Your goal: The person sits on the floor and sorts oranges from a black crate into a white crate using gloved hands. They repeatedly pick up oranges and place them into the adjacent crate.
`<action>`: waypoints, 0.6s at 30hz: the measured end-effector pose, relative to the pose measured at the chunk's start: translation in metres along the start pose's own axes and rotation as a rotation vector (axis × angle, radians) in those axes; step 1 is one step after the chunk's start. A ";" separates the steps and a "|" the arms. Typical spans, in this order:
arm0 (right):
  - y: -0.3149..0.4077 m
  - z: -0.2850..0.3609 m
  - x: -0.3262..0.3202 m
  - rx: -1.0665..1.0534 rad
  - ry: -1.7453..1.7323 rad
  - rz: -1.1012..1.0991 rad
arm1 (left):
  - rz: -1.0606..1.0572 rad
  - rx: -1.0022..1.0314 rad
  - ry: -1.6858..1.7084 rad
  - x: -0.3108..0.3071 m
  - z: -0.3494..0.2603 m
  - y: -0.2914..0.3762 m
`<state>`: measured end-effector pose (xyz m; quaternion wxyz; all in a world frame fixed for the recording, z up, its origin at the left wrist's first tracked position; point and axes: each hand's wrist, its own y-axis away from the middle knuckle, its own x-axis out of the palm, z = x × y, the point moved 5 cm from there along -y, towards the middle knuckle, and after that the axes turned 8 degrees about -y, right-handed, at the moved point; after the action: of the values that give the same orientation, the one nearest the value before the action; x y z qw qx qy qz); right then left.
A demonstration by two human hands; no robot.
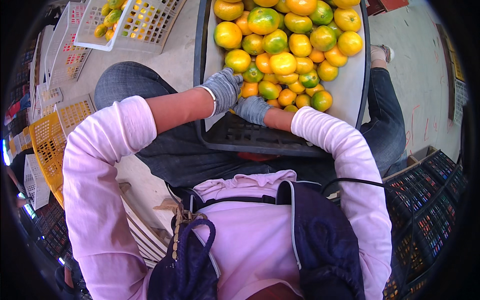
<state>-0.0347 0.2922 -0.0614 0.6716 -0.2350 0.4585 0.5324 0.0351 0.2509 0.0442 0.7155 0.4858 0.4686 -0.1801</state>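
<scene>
A dark plastic crate (366, 71) with a pale liner (347, 92) stands between my knees, heaped with yellow, orange and partly green citrus fruits (283, 63). My left hand (224, 90), in a grey knit glove, reaches over the near left part of the heap with its fingers curled. Close beside it, my right hand (252, 109), also gloved, bends in low at the near edge of the fruit. Bits of yellow fruit show between the two hands. The fingertips are mostly hidden, so whether either hand grips a fruit is unclear. Bare crate bottom (258, 131) shows nearest me.
At upper left, a white perforated crate (146, 26) holds more citrus. A yellow crate (47, 150) and other white crates line the left side. Dark crates (420, 195) are stacked at lower right. A black cable (352, 180) runs past my right arm. Another person is partly visible at the far left.
</scene>
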 end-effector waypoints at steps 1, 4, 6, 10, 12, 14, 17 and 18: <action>-0.004 -0.003 0.002 0.066 -0.083 0.025 | -0.002 0.005 0.003 -0.001 -0.001 0.001; -0.007 -0.009 0.012 0.185 -0.243 0.134 | -0.031 -0.077 0.022 -0.009 -0.006 0.006; -0.006 -0.013 0.018 0.148 -0.186 0.148 | -0.047 -0.147 0.015 -0.017 -0.017 0.010; -0.005 -0.028 0.042 0.135 -0.462 0.208 | 0.473 0.039 0.268 0.006 -0.061 -0.005; -0.009 -0.037 0.055 0.130 -0.460 0.281 | 0.585 0.010 0.445 0.026 -0.071 -0.017; -0.014 -0.045 0.065 0.234 -0.658 0.389 | 0.676 0.251 0.255 0.056 -0.077 -0.029; -0.009 -0.049 0.059 0.588 -1.247 0.692 | 0.538 -0.122 0.454 0.102 -0.072 -0.045; -0.006 -0.048 0.046 0.661 -1.335 0.676 | 0.526 -0.160 0.496 0.117 -0.069 -0.047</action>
<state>-0.0464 0.2748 -0.1246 0.6408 0.4928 0.1417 0.5713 0.0257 0.3118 -0.0850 0.6377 0.5609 0.4996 0.1704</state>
